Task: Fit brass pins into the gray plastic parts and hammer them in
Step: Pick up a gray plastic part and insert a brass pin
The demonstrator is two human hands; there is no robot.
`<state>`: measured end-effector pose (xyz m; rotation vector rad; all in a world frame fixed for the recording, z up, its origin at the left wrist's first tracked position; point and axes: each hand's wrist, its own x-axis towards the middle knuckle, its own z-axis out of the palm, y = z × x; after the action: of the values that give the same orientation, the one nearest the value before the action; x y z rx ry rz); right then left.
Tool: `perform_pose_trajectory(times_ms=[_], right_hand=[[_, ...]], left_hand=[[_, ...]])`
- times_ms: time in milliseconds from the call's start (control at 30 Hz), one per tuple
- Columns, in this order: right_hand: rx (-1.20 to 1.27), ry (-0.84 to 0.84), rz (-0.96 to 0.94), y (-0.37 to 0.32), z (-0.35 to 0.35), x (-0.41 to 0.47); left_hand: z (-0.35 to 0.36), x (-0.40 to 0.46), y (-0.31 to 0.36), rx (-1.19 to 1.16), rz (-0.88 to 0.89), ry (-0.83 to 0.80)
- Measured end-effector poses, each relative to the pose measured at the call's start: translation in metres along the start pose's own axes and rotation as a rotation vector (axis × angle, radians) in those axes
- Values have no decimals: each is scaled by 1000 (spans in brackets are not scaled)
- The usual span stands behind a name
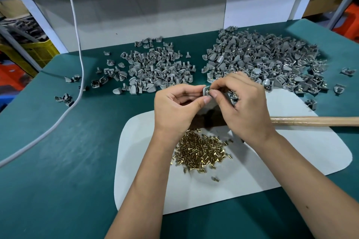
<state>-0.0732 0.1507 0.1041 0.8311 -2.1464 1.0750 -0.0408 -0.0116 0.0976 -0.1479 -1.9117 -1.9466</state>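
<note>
My left hand pinches a small gray plastic part between thumb and forefinger above the white mat. My right hand meets it from the right, its thumb and forefinger pinching a brass pin at the part. Below my hands lies a heap of loose brass pins on the white mat. A hammer lies across the mat behind my hands, with its wooden handle pointing right and its dark head partly hidden by my wrists.
Two heaps of gray plastic parts sit on the green table: a left heap and a larger right heap showing some brass. A gray cable runs down the left side. A white panel stands at the back.
</note>
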Motion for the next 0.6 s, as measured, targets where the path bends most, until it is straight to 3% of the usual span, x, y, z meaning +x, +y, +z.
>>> perform_pose_trajectory(times_ms=[600], right_hand=[[-72, 43, 73, -8, 5, -4]], left_hand=[[15, -4, -1, 19, -120, 70]])
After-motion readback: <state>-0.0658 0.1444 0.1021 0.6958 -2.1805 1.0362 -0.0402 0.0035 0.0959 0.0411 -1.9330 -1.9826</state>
